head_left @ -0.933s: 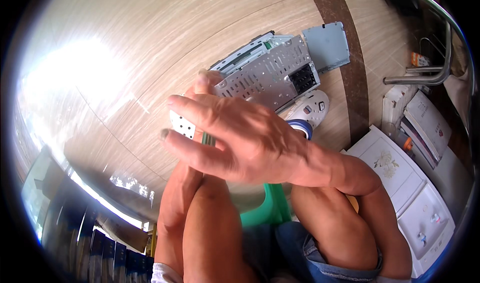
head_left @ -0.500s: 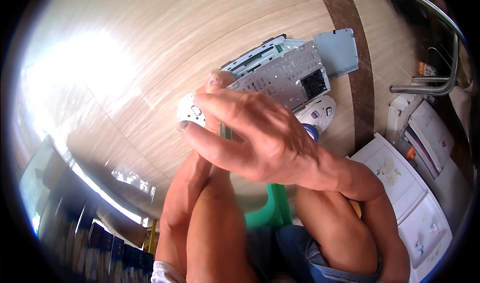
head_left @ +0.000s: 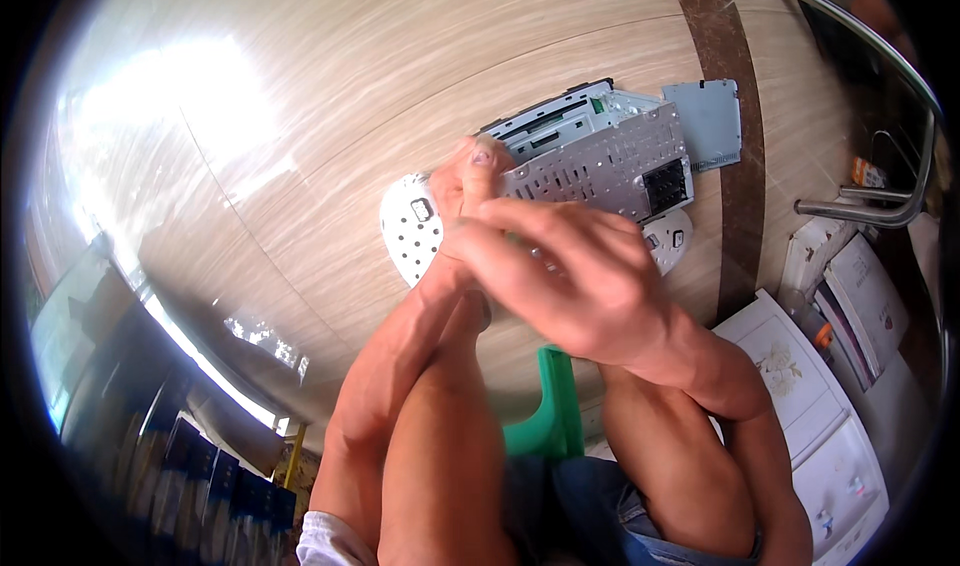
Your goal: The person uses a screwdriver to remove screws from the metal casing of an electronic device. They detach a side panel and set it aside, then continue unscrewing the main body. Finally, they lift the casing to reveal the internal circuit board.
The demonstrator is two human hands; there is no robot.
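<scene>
A silvery metal car stereo point(head_left: 600, 161) is held tilted in front of my knees, its case open along the far side, where a slot and some green circuit board show. A black connector block point(head_left: 664, 187) sits at its right end. My left hand point(head_left: 470, 176) grips the left end, the thumb lying over the edge. Crossing in front of the near side is my right hand point(head_left: 585, 266), its fingers close to the left hand and smeared by motion. Whether it holds anything is hidden. Behind the stereo's right end lies a flat grey metal plate point(head_left: 705, 124).
White perforated slippers point(head_left: 412, 231) are on my feet on the tiled floor. A green plastic stool point(head_left: 550, 406) shows between my legs. At right stand a white drawer cabinet point(head_left: 765, 366) and a bent chrome tube frame point(head_left: 890, 51). Dark blue boxes point(head_left: 215, 491) line the lower left.
My right hand has shifted slightly right, with its fingers drawn closer together. The stereo, plate and left hand appear farther right and slightly lower, as does the floor, so the view has shifted.
</scene>
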